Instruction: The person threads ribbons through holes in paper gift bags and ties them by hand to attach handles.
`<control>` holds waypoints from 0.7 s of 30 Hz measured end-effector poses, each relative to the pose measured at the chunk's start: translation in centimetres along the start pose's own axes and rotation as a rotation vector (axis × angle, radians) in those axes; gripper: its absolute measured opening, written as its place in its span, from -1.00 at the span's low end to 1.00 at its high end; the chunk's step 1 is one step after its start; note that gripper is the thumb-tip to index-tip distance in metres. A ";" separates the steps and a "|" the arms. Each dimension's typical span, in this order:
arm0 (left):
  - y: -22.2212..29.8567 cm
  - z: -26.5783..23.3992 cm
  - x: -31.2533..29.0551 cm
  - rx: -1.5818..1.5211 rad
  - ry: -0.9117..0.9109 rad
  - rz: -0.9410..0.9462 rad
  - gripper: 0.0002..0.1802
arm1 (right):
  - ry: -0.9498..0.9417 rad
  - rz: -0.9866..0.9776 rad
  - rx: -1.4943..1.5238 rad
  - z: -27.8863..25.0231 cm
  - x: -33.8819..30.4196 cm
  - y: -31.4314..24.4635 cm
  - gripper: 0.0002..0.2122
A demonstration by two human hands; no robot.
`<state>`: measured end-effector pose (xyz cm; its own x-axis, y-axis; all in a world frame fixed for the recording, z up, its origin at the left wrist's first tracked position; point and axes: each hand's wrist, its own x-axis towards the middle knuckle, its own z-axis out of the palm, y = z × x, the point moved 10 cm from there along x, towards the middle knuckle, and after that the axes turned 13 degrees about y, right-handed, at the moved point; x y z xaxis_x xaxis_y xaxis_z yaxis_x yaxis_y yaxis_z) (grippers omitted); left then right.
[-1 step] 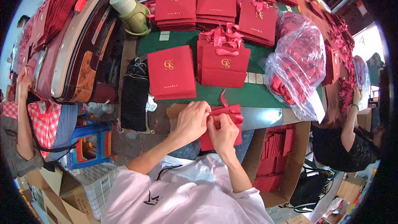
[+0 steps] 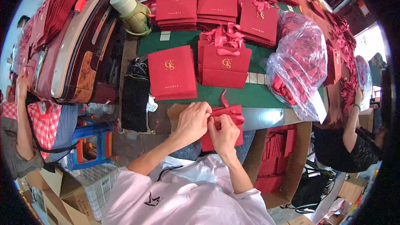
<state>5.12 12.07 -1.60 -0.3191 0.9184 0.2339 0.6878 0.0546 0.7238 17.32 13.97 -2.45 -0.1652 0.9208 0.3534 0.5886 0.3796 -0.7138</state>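
Note:
A small red paper gift bag (image 2: 207,143) is at the near table edge, in front of my body. My left hand (image 2: 193,121) pinches at its upper part, fingers closed. Close beside it, my right hand (image 2: 225,132) is also closed in a pinch, thumb and forefinger together. A shiny red ribbon (image 2: 237,118) runs from the fingers, and a loose ribbon end curls up onto the green tabletop. The exact spot under the fingertips is hidden. Just beyond lie a stack of flat red bags (image 2: 173,77) and upright bags with ribbon handles (image 2: 227,68).
More bag stacks (image 2: 177,10) cover the far green table (image 2: 166,41). A clear plastic sack of red ribbons (image 2: 298,62) lies right. A cup in a holder (image 2: 135,16) stands far left. An open carton of red bags (image 2: 277,158) is at my right. Other people work around.

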 end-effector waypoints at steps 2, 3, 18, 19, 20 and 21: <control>0.4 0.0 -0.2 -0.018 -0.006 0.028 -0.90 | -0.013 -0.015 -0.018 0.2 -0.3 0.0 -0.83; 0.4 0.0 -0.2 -0.018 -0.006 0.028 -0.90 | -0.014 -0.015 -0.017 0.1 -0.2 0.1 -0.83; 0.2 -0.3 0.2 -0.167 0.016 0.024 -0.89 | -0.060 -0.085 0.035 -1.1 0.7 -0.9 -0.89; 0.2 -0.3 0.2 -0.169 0.010 0.017 -0.88 | -0.059 -0.086 0.035 -1.3 0.7 -1.0 -0.89; 0.1 -0.2 0.2 -0.171 0.003 0.010 -0.86 | -0.088 -0.068 0.035 -1.2 0.6 -0.9 -0.88; 0.1 -0.2 0.2 -0.171 0.004 0.010 -0.86 | -0.119 -0.050 0.036 -1.2 0.7 -1.0 -0.88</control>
<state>4.99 12.23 -1.35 -0.3154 0.9170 0.2443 0.5701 -0.0227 0.8212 17.52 14.12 -0.79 -0.2872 0.9040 0.3166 0.5487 0.4262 -0.7192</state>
